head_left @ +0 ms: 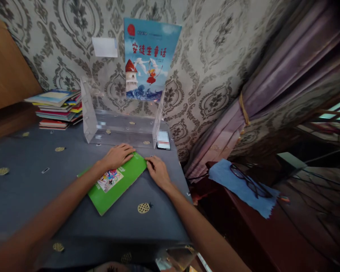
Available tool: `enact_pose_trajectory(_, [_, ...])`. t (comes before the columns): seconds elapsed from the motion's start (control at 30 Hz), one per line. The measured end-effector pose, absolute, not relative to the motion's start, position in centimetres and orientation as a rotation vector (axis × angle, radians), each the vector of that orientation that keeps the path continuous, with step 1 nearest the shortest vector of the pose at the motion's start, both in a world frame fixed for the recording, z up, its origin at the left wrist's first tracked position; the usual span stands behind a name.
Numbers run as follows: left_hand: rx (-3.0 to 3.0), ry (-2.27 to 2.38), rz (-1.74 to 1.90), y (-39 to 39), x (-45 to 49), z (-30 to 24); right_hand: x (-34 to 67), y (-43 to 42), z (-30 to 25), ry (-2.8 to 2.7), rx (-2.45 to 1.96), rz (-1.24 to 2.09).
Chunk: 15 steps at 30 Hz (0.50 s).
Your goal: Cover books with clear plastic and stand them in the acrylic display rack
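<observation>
A green book [121,189] with a colourful picture on its cover lies aslant on the table. My left hand [120,155] rests across its upper edge, fingers stretched out and lying flat. At the book's right corner is my right hand [158,172], its thumb and bent forefinger closed on the edge. Just behind my hands stands a clear plastic rack [119,132]. A blue book [150,64] with red lettering and a castle stands upright in the rack, its cover facing me.
A stack of books [58,107] stands at the back left. A phone [163,139] leans beside the rack's right side. The grey tablecloth [39,196] has pineapple prints. To the right, glasses [251,181] lie on a blue cloth [221,173], below a tied purple curtain [260,90].
</observation>
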State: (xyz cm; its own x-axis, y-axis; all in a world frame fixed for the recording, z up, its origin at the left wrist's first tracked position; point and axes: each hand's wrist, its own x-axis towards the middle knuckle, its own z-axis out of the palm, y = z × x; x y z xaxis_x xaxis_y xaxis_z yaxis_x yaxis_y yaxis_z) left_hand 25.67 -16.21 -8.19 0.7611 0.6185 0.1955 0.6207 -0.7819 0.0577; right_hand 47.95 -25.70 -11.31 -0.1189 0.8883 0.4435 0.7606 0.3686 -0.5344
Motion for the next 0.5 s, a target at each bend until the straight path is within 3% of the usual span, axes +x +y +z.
enact_pose_trajectory(0.17, [-2.958,-1.035,-0.403,-15.7,25.6,-8.6,46.2,-27.1,-10.4,-2.088,-1.346,0.019])
enact_pose_trajectory(0.37, [-3.006,-0.992,-0.512,-15.0,25.4,-9.3,42.8,-29.4,-9.3,-2.462,-0.805,0.280])
enact_pose_trajectory(0.5, [-3.014,-0.934,-0.565,-14.5,25.3,-9.8,41.3,-30.3,-8.9,-2.543,-0.696,0.339])
